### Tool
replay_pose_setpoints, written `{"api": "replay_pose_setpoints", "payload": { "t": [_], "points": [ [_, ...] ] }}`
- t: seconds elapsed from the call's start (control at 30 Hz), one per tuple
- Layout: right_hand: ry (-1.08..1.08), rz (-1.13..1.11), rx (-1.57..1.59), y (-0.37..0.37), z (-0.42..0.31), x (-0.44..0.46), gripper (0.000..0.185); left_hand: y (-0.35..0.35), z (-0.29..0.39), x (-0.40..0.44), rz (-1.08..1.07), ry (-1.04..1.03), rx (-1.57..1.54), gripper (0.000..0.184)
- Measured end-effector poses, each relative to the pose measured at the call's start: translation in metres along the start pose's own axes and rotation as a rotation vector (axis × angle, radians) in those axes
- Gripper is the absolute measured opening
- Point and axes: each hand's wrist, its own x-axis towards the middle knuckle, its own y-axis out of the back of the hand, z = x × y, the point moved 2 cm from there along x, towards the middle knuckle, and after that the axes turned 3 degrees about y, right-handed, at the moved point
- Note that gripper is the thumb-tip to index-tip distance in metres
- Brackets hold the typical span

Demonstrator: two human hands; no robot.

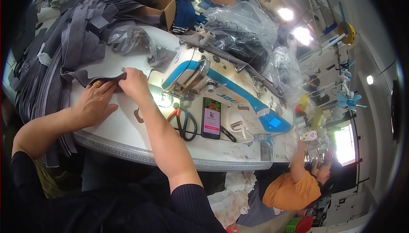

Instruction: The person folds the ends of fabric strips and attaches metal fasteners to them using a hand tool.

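A dark grey fabric strip point(87, 79) runs across the white table from the heap at the left. My right hand point(135, 86) pinches the strip's near end between thumb and fingers, just left of the sewing machine's lit needle area. Beside it my left hand point(94, 105) lies flat with fingers stretched out, fingertips against the strip's edge and thumb apart. A yellow band point(97, 84) circles one of its fingers. The white and blue sewing machine point(230, 84) stands to the right of both hands; the needle itself is hard to make out.
Many grey strips point(81, 28) are heaped at the left. Near the machine lie scissors point(184, 124) and a lit phone point(211, 118). Clear plastic bags point(243, 24) and a cardboard box point(164, 5) sit behind. A measuring tape point(128, 153) follows the table edge. A person in orange point(294, 188) sits at the right.
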Motion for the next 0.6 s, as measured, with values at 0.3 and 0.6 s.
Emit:
{"api": "replay_pose_setpoints", "payload": {
  "t": [0.3,0.6],
  "points": [
    [0.019,0.048,0.003,-0.005,0.002,-0.001,0.027,0.022,-0.024,0.025,-0.174,-0.225,0.037,0.052],
    [0.021,0.024,0.024,-0.007,0.001,0.000,0.012,0.011,-0.062,0.024,-0.143,-0.434,-0.222,0.063]
  ]
}}
